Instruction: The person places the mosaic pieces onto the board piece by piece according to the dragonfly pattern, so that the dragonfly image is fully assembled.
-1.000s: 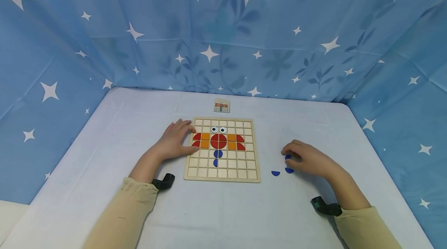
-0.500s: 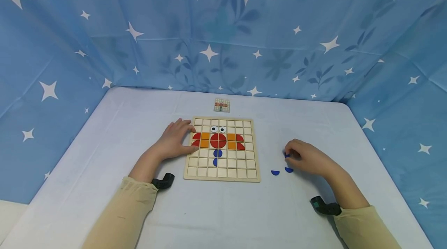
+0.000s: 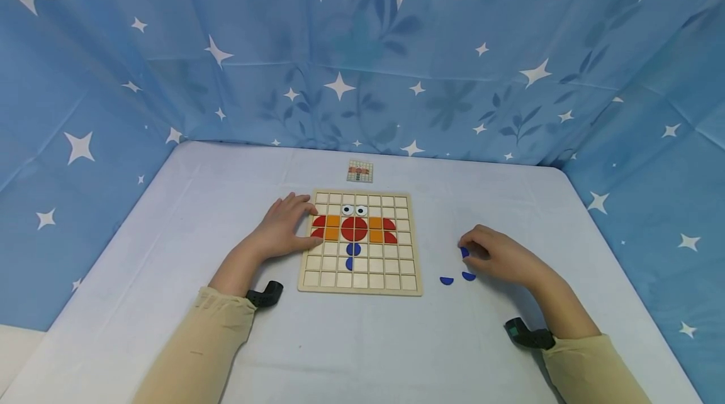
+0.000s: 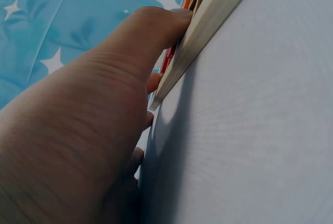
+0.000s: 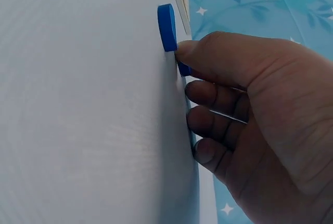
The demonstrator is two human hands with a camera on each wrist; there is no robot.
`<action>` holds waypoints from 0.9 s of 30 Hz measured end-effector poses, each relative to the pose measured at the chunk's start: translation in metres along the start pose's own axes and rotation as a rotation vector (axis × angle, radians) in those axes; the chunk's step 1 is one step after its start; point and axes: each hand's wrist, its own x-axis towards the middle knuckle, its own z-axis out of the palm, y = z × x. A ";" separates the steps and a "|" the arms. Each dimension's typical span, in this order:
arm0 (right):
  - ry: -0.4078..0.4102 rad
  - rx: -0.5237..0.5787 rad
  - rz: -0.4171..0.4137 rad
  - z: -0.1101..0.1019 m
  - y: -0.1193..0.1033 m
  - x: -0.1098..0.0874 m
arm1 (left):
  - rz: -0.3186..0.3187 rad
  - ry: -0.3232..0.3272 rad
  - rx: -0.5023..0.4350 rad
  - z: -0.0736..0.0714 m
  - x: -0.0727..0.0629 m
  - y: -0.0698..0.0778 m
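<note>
A square wooden grid board (image 3: 419, 265) lies on the table. My left hand (image 3: 281, 228) rests at its left edge, thumb and a finger touching the rim, fingers loosely spread; the left wrist view shows the thumb (image 4: 156, 28) on the frame. Right of the board, my right hand (image 3: 495, 256) pinches a blue half-circle tile (image 3: 465, 252) between thumb and finger. In the right wrist view that tile (image 5: 183, 69) is partly hidden behind the thumb. Beside the hand lie two more blue half-circle tiles, one nearer (image 3: 469, 276) and one farther left (image 3: 447, 280).
On the board sit red tiles (image 3: 354, 228), orange squares (image 3: 376, 230), two eye tiles (image 3: 354, 210) and blue half-circles (image 3: 354, 250). A small picture card (image 3: 360, 171) lies behind the board. A blue star-patterned curtain (image 3: 362, 64) hangs behind the white-covered table (image 3: 362, 347).
The blue half-circle tile at my right fingertips has turned slightly and is now pinched. The left hand and the board stay where they were.
</note>
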 end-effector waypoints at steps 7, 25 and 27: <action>0.029 0.004 0.003 -0.002 -0.005 0.002 | 0.000 0.001 -0.001 0.000 0.000 -0.001; -0.011 0.064 -0.085 0.000 -0.090 0.044 | -0.004 -0.001 0.009 0.002 0.001 -0.002; -0.022 0.068 -0.091 0.005 -0.101 0.051 | -0.004 -0.001 0.005 0.001 0.000 -0.001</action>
